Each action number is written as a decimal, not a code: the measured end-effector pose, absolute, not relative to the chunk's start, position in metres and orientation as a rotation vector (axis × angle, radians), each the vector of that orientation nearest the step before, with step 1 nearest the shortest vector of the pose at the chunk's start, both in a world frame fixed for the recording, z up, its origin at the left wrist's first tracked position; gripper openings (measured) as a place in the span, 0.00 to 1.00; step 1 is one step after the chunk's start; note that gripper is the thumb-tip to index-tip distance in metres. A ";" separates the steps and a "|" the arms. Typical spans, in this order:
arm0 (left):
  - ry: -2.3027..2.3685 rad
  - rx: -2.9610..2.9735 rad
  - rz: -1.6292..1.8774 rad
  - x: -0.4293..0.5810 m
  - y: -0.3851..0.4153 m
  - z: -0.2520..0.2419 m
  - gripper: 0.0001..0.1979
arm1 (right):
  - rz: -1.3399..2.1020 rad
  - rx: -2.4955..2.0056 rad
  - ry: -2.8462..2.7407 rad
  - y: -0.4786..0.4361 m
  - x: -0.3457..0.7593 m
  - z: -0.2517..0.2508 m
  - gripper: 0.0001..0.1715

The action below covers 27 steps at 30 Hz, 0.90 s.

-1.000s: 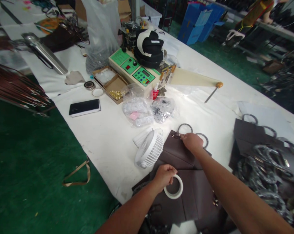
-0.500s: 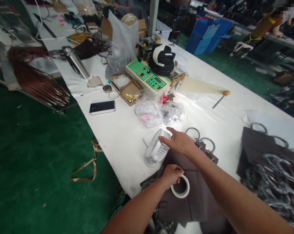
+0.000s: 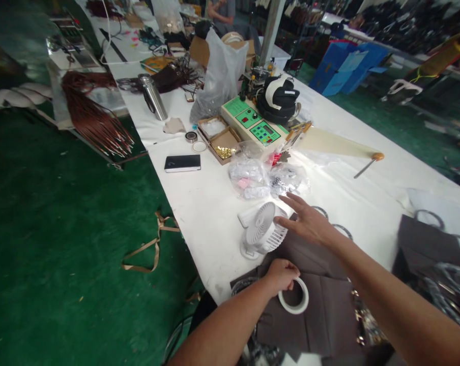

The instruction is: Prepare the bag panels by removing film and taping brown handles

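Observation:
My left hand pinches the edge of a roll of white tape, held above a dark brown bag. My right hand is open with its fingers spread, beside the round head of a small white fan. One fingertip overlaps the fan's rim; whether it touches, I cannot tell. The fan stands on the white table, its grille turned toward the left. Ring-shaped handles of the bag lie partly behind my right forearm.
Clear plastic bags of small parts lie beyond the fan. Behind them are a green-and-cream control machine, a cardboard tray with gold pieces, and a black box-like item. More dark bags lie at right. A steel flask rests farther back.
The view has swung left, so things sit farther right. The fan's head has turned, showing more of its grille. My right hand's fingers have spread; my left keeps the tape.

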<state>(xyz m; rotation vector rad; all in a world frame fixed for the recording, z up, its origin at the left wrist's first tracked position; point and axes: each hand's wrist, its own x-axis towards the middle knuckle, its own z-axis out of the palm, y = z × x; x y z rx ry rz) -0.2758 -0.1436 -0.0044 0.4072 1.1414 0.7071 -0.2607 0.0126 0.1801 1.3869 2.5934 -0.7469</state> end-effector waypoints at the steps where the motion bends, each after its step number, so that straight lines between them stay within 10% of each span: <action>1: 1.140 0.408 0.709 -0.276 -0.144 -0.004 0.03 | -0.767 1.169 2.701 0.013 -0.259 0.181 0.44; 8: 1.152 0.443 0.702 -0.276 -0.143 -0.002 0.06 | -0.338 0.376 2.869 0.024 -0.270 0.186 0.44; 19: 1.180 0.464 0.679 -0.271 -0.140 -0.002 0.02 | -0.446 0.883 2.719 0.045 -0.281 0.181 0.39; 27: 1.187 0.425 0.682 -0.271 -0.140 -0.004 0.04 | -0.247 0.162 2.970 0.001 -0.286 0.202 0.24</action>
